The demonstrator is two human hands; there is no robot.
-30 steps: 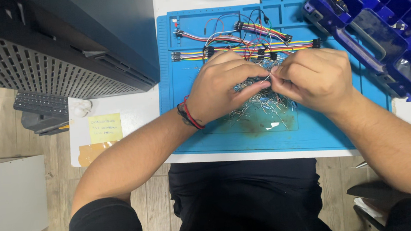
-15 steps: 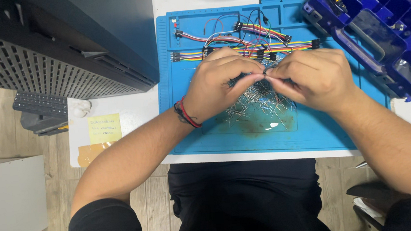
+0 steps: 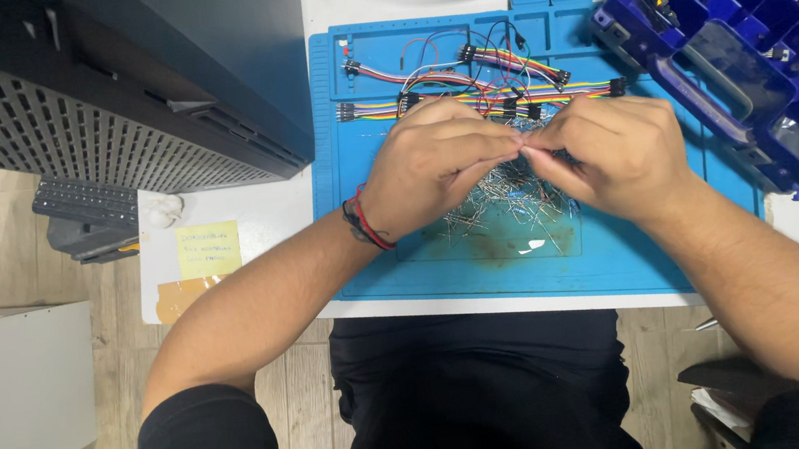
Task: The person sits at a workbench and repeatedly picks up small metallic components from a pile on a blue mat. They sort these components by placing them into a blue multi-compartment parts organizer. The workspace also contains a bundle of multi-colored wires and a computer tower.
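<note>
While both hands [image 3: 525, 154] pinch small leads [image 3: 505, 205], bare blue mat [image 3: 483, 275] lies nearer its front edge.

Black short sleeves; red-black bands on left wrist [image 3: 363, 224].

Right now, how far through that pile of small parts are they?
Done: nothing visibly set aside as sorted. In hand: left hand and right hand meet fingertip to fingertip over the blue mat, pinching something too small to identify. Left: a loose pile of thin metal-legged parts below the hands, and the jumper wires behind them.
</note>
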